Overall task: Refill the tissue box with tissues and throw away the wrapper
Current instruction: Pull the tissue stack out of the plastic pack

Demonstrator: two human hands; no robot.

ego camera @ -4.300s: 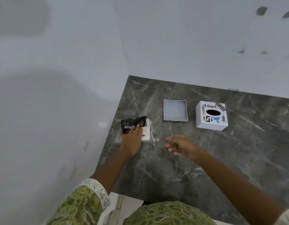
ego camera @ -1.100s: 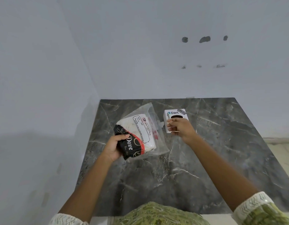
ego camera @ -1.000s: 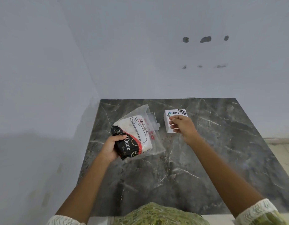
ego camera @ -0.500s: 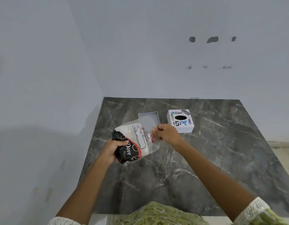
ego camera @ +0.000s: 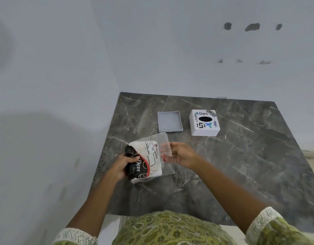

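I hold a pack of white tissues [ego camera: 147, 160] in a clear wrapper with a black and red printed end above the dark marble table [ego camera: 241, 165]. My left hand [ego camera: 123, 165] grips the black end of the pack. My right hand [ego camera: 183, 154] pinches the loose clear end of the wrapper [ego camera: 166, 149] on the pack's right side. The white tissue box [ego camera: 204, 123], covered in stickers, with a dark oval slot on top, stands at the back of the table. Its grey lid or base tray [ego camera: 169, 121] lies flat to the left of it.
White walls close the table in at the back and on the left. The table's near edge is by my body, its right edge drops to a pale floor [ego camera: 313, 160].
My left hand picked the pack up off the table. My right hand came from near the tissue box to the wrapper's clear end. The view has tilted down a little.
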